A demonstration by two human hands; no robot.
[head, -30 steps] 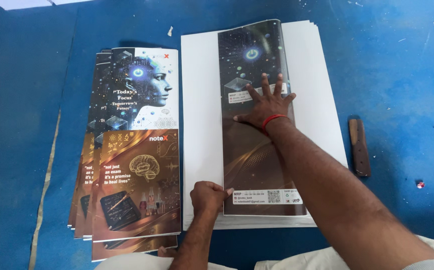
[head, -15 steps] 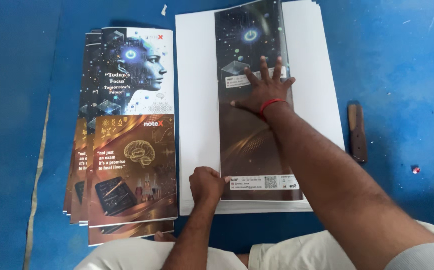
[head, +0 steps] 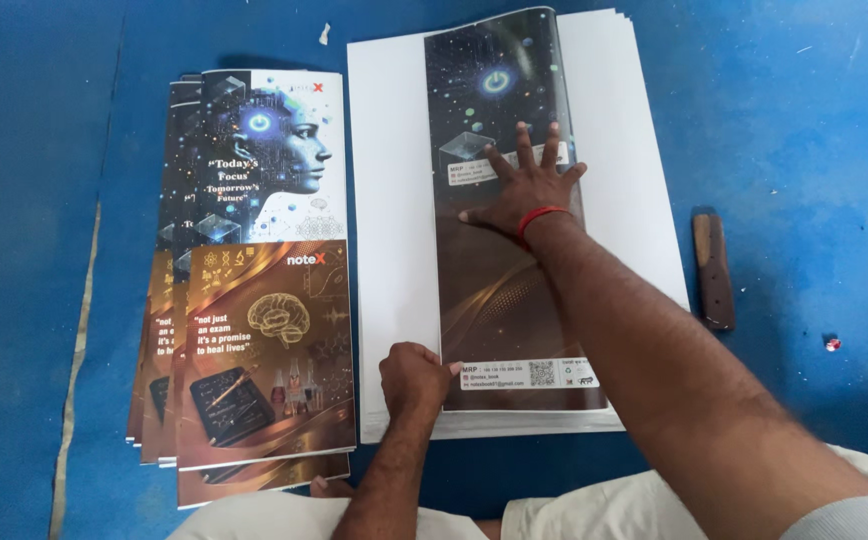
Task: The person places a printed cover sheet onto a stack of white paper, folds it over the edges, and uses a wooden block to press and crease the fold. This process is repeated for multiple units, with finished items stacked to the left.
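Printed cover sheet (head: 499, 250), glossy and dark, is laid lengthwise on a stack of white sheets (head: 394, 200) on the blue floor (head: 804, 120); it is judged light, thin, slippery and easily creased, best taken at an edge or corner. Right hand (head: 524, 185) is pressed flat on it with fingers (head: 522, 145) spread open; left hand (head: 414, 378) is closed at its lower left corner, a pinch being likely but not clearly seen.

A blue floor (head: 804, 120) carries a fanned pile of printed covers (head: 254, 300) at left, a white sheet stack (head: 394, 200) at centre, and a brown wooden tool (head: 714, 270) at right
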